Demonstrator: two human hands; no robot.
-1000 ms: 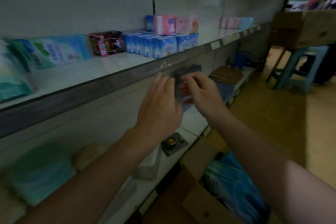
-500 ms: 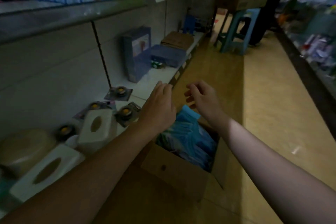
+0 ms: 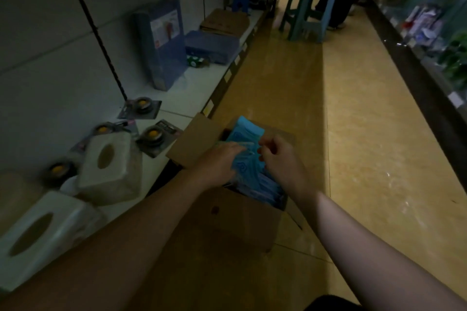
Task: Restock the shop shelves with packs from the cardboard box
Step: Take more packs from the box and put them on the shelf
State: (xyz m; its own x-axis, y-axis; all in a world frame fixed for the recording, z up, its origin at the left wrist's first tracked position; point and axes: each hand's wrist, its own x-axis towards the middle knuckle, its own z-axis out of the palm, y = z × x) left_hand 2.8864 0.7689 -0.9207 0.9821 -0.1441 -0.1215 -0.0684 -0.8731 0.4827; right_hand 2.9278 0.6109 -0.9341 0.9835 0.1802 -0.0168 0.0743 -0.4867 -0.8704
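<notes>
**In the box, between both sets of fingers: one upright blue pack**

Item: blue pack [image 3: 246, 131], foremost of the packs standing in the open cardboard box [image 3: 242, 219] on the floor.

Position: directly under and just beyond the fingers. It stands on end, with its long axis rising out of the box and leaning slightly away from the person. Its top edge clears the fingertips on the far side.

Left hand [image 3: 221, 163]: fingers [image 3: 238, 149] stretched out and laid across the pack's near face, touching it and not curled round it.

Right hand [image 3: 283, 161]: fingers curled at the pack's right edge. Whether they pinch the wrapper or merely hover cannot be told.

Nearer hand: judged about equal, with the left already in contact.

Destination: the lower shelf [image 3: 192, 93] lies to the left of the left fingers, beyond the box flap.

Not legible: the pack's lower half, hidden behind the hands and the box wall. The number of further packs [image 3: 265, 189] behind the right wrist is also unclear, as are the printing in the dim light and the blurred left fingertips.
</notes>
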